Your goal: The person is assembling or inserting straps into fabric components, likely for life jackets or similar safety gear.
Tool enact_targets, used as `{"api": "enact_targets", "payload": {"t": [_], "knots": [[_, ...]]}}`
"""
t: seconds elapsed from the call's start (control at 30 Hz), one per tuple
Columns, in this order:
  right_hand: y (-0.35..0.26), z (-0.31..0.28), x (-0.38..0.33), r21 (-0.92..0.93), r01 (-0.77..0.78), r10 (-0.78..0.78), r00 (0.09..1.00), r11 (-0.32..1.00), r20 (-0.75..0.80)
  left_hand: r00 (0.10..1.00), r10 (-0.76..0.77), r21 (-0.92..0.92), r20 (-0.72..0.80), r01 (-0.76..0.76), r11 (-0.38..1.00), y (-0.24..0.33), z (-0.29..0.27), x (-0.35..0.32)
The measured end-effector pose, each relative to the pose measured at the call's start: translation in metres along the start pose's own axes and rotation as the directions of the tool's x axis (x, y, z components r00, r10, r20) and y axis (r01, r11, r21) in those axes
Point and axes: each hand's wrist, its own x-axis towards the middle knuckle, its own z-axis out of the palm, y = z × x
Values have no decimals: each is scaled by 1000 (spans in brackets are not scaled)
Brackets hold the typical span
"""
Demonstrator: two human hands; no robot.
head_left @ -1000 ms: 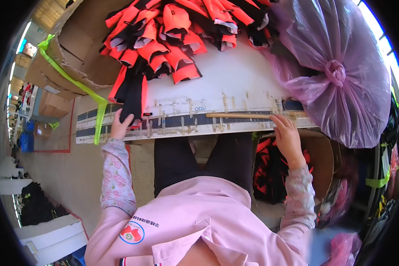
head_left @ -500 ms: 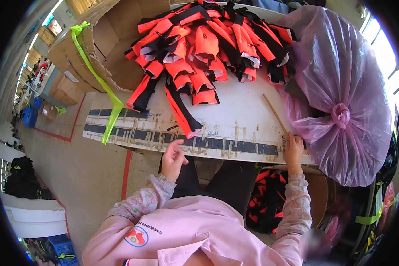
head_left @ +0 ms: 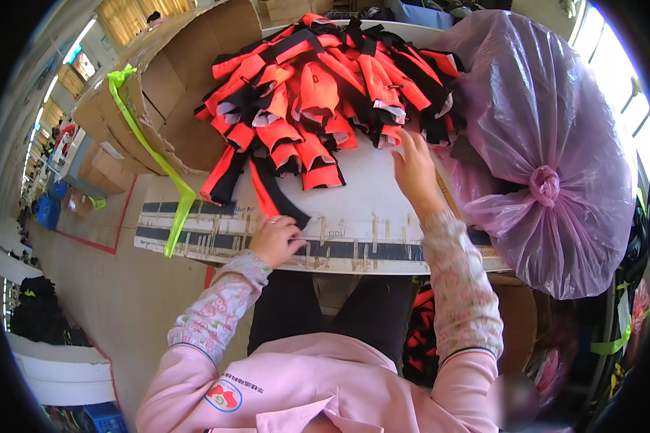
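A heap of orange-and-black fabric pieces, shaped like short tubes or sleeves, lies on the white table. One longer orange-and-black fabric piece stretches from the heap toward me. My left hand is closed at the near end of this piece, its fingers curled and partly covering it. My right hand reaches to the near right side of the heap. Its fingers are stretched out, with the fingertips at an orange piece's pale-lined opening; whether they touch is unclear. Behind the right wrist lies a thin wooden stick, partly hidden.
A large tied purple plastic bag bulges over the table's right side. At the left stands an open cardboard box with a neon-yellow strip hanging down. Below the table at right, another box holds orange-and-black pieces.
My right hand has left the stick's near end and moved forward and left to the heap. My left hand has come forward onto the long piece's near end. The view has shifted slightly.
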Motion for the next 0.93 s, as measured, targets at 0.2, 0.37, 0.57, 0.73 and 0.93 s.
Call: {"api": "enact_targets", "payload": {"t": [0.2, 0.37, 0.57, 0.73, 0.93], "knots": [[22, 52, 86, -387, 196, -210, 978, 901, 4, 903, -414, 14, 116, 415, 910, -36, -41, -20], [21, 49, 90, -361, 145, -106, 986, 921, 125, 923, -298, -351, -242, 203, 914, -3, -36, -24], [-30, 7, 0, 483, -203, 237, 971, 852, -9, 926, -371, -897, 64, 217, 386, 48, 27, -14], [-80, -19, -140, 844, -516, 648, 694, 143, 315, 953, -208, -941, 222, 153, -302, 99, 31, 14], [-71, -17, -233, 789, -589, 694, 496, -174, 522, 937, -76, -940, 340, 340, -23, 107, 85, -17]]}}
